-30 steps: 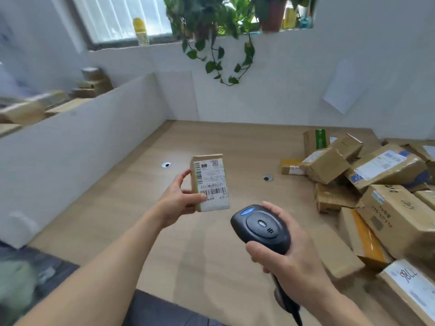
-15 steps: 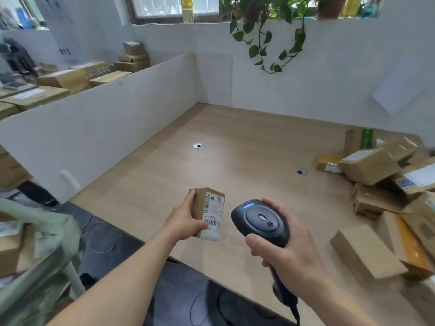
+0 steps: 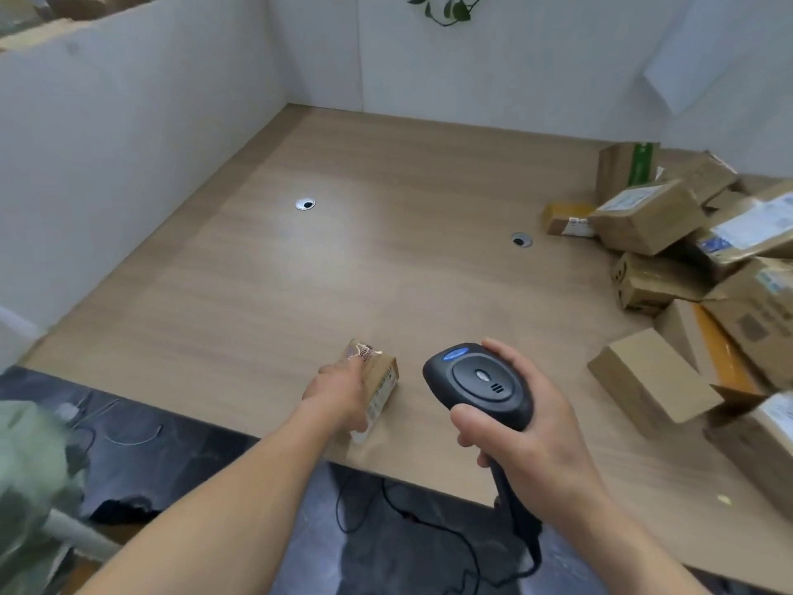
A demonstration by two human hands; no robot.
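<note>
My left hand (image 3: 341, 395) grips a small cardboard parcel (image 3: 377, 382) with a white barcode label, held low over the near edge of the wooden table (image 3: 343, 259). The parcel is tilted, its label facing right and down. My right hand (image 3: 530, 427) holds a black handheld barcode scanner (image 3: 476, 386) by its handle, just right of the parcel. The scanner's head points toward the table and its cable hangs below.
A heap of cardboard parcels (image 3: 695, 268) fills the table's right side. Two round cable holes (image 3: 305, 204) (image 3: 522, 240) sit in the tabletop. White partition walls (image 3: 128, 135) enclose the left and back. Dark floor with cables (image 3: 386, 530) lies below the near edge.
My left hand has lowered the parcel toward the table's near edge and turned its label away from me. The view has tilted downward. The scanner stays in my right hand.
</note>
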